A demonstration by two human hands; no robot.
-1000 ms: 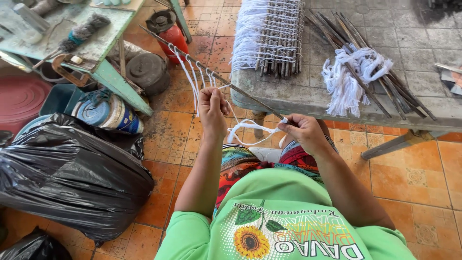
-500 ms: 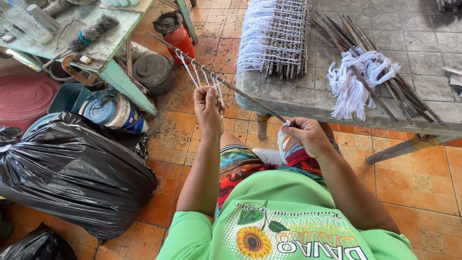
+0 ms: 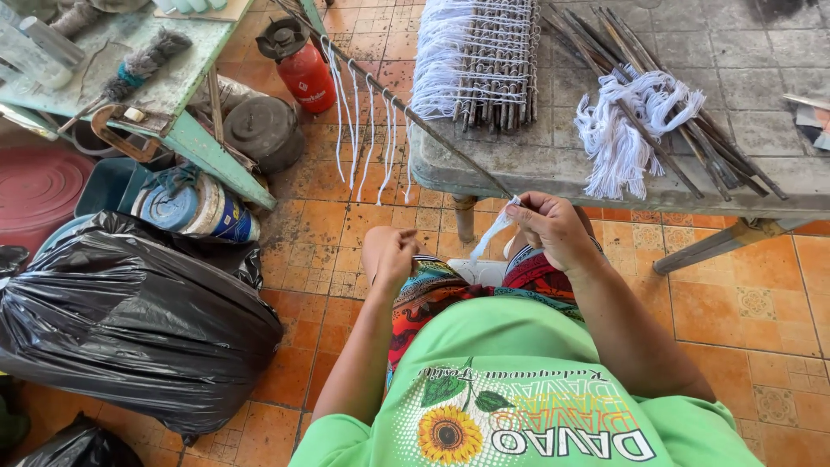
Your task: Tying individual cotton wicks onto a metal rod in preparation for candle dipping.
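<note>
**Stick With Strings Held at One End**

A thin stick [image 3: 406, 108] is being held at its near end by the right hand [image 3: 553, 227], fingers pinched on it together with a white string [image 3: 490, 235]. Knotted strings [image 3: 367, 130] are hanging from the stick, which is slanting up over the orange floor beside the grey counter [image 3: 536, 169]. The left hand [image 3: 389, 255] is being rested near the lap, fingers curled; its grasp cannot be told.

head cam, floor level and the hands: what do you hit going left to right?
Red basin → black plastic bag → blue-lidded can → dark pot lid → left hand → right hand, pinching a white cord → slanted table leg.
</note>
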